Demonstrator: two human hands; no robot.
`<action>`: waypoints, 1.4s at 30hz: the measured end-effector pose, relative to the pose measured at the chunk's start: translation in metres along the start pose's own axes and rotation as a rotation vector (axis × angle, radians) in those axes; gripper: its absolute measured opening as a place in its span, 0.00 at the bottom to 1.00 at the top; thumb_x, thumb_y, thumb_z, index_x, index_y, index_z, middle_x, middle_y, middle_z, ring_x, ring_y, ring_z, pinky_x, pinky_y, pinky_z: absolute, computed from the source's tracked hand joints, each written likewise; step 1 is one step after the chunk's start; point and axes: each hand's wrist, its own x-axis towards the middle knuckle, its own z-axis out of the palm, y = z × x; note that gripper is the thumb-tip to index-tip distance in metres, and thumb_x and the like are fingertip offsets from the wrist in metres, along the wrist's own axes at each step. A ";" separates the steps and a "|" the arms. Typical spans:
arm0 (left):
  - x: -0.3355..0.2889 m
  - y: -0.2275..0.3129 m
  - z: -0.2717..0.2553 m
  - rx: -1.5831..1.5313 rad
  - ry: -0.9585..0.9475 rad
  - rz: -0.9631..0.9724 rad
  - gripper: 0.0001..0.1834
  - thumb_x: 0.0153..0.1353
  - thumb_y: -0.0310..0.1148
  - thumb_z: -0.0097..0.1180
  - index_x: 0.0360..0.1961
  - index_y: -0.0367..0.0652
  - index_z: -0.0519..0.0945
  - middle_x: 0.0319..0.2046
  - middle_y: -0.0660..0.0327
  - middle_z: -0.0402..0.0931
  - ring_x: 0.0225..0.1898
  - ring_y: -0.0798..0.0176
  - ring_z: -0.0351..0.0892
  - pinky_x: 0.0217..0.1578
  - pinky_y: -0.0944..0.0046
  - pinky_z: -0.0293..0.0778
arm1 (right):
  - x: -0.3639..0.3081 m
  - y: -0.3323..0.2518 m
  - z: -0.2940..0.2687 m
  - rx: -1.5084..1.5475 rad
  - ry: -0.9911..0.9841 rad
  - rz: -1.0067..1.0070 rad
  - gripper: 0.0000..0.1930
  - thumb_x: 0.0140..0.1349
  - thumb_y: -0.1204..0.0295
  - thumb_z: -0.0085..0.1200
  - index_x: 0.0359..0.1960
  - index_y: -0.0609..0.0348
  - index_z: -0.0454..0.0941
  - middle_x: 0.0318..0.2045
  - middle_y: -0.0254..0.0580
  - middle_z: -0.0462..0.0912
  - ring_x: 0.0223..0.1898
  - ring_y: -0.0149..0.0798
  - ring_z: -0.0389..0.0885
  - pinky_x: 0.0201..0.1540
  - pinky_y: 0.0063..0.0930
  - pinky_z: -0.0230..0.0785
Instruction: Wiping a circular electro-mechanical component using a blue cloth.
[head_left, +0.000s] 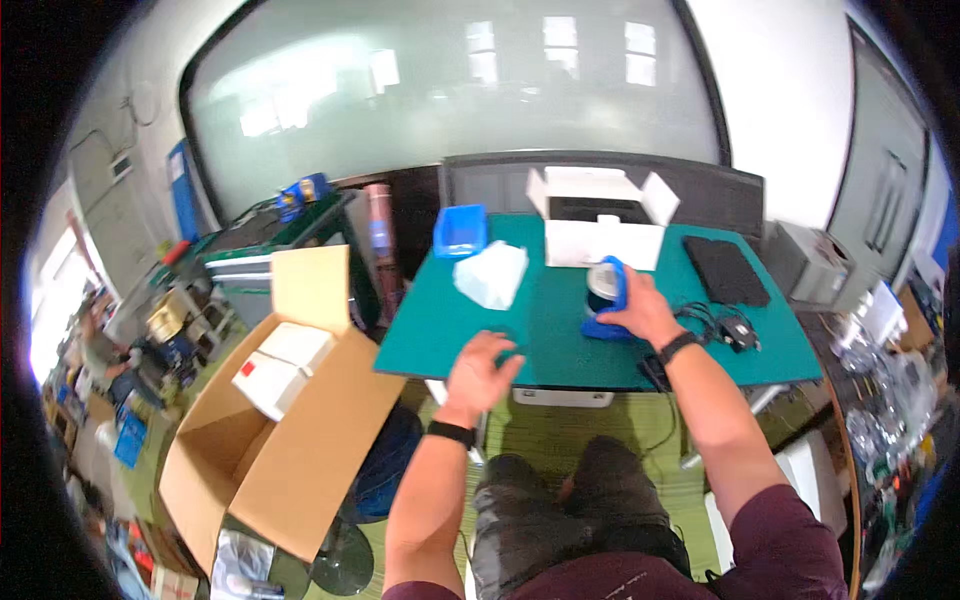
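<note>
My right hand is closed round the upright part of a blue bracket-shaped piece on the green tabletop. Beside its upright, on the left, is a silver and black cylinder; I cannot tell whether the two are joined. Over the near edge of the table hovers my left hand, thumb apart from slightly bent fingers, with nothing visible in it. A crumpled white plastic bag lies beyond that hand. Behind the bracket stands an open white box, flaps up and a dark inside showing.
A blue tray sits at the table's far left. To the right lie a black pad and a black adapter with cables. An open cardboard carton holding white boxes stands at left. Another person is far left.
</note>
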 end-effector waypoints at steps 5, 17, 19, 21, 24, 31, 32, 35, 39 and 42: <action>-0.056 0.072 -0.006 0.011 -0.001 0.016 0.09 0.61 0.33 0.68 0.38 0.40 0.85 0.42 0.51 0.85 0.45 0.43 0.83 0.50 0.48 0.79 | -0.011 0.036 0.010 -0.015 0.177 -0.098 0.55 0.48 0.57 0.79 0.74 0.64 0.60 0.63 0.64 0.75 0.64 0.63 0.75 0.66 0.47 0.70; -0.185 0.018 0.028 0.299 -0.859 -0.404 0.31 0.65 0.55 0.61 0.63 0.48 0.78 0.58 0.51 0.78 0.58 0.43 0.79 0.55 0.43 0.78 | -0.025 0.059 0.012 0.077 0.223 0.040 0.29 0.58 0.66 0.72 0.59 0.66 0.77 0.53 0.62 0.84 0.55 0.63 0.82 0.59 0.47 0.75; -0.191 0.015 0.036 0.238 -0.727 -0.302 0.25 0.66 0.52 0.60 0.56 0.48 0.81 0.52 0.52 0.79 0.54 0.43 0.80 0.52 0.43 0.78 | -0.025 0.052 0.005 0.119 0.216 0.053 0.28 0.58 0.66 0.71 0.58 0.65 0.77 0.52 0.62 0.84 0.55 0.63 0.82 0.58 0.47 0.75; -0.191 0.015 0.040 0.221 -0.736 -0.281 0.21 0.66 0.50 0.59 0.53 0.48 0.82 0.50 0.52 0.79 0.53 0.43 0.80 0.50 0.43 0.78 | -0.025 0.057 0.010 0.154 0.254 0.032 0.26 0.59 0.68 0.70 0.57 0.65 0.77 0.52 0.60 0.84 0.55 0.62 0.82 0.57 0.47 0.75; -0.188 0.017 0.051 0.259 -0.715 -0.240 0.15 0.65 0.44 0.59 0.45 0.46 0.83 0.45 0.54 0.79 0.50 0.43 0.81 0.46 0.43 0.79 | -0.020 0.063 0.016 0.148 0.243 0.045 0.28 0.58 0.69 0.70 0.59 0.64 0.76 0.54 0.59 0.83 0.56 0.62 0.82 0.59 0.47 0.74; -0.187 0.028 0.022 -0.056 -1.000 -0.192 0.12 0.65 0.39 0.56 0.36 0.40 0.82 0.34 0.47 0.81 0.39 0.37 0.81 0.39 0.44 0.77 | -0.019 0.060 0.014 0.197 0.190 0.099 0.33 0.57 0.69 0.71 0.64 0.66 0.71 0.59 0.61 0.80 0.63 0.61 0.77 0.66 0.45 0.69; -0.188 0.031 0.016 -0.061 -1.006 -0.192 0.12 0.65 0.39 0.56 0.36 0.40 0.82 0.34 0.47 0.81 0.39 0.37 0.81 0.39 0.44 0.77 | -0.019 0.061 0.015 0.224 0.232 0.047 0.36 0.57 0.70 0.70 0.66 0.65 0.69 0.62 0.60 0.77 0.65 0.61 0.74 0.69 0.45 0.67; -0.198 0.031 0.006 -0.283 -1.229 -0.214 0.13 0.65 0.40 0.58 0.34 0.39 0.82 0.32 0.47 0.83 0.35 0.43 0.82 0.38 0.48 0.75 | -0.012 0.044 0.010 0.221 0.248 -0.092 0.40 0.57 0.70 0.70 0.70 0.64 0.65 0.66 0.60 0.72 0.69 0.60 0.69 0.73 0.44 0.62; -0.188 0.008 0.011 -0.205 -1.274 -0.230 0.13 0.65 0.40 0.59 0.34 0.40 0.82 0.32 0.48 0.83 0.36 0.43 0.82 0.38 0.49 0.75 | 0.009 0.033 0.000 -0.008 0.120 -0.302 0.40 0.57 0.68 0.70 0.72 0.61 0.66 0.68 0.56 0.71 0.71 0.60 0.66 0.74 0.46 0.59; -0.178 -0.014 0.042 -0.295 -1.047 -0.267 0.11 0.59 0.40 0.64 0.34 0.44 0.85 0.35 0.51 0.84 0.36 0.42 0.83 0.39 0.46 0.77 | 0.024 0.033 -0.004 -0.164 0.015 -0.432 0.39 0.58 0.61 0.70 0.71 0.57 0.69 0.70 0.51 0.71 0.72 0.61 0.65 0.75 0.51 0.56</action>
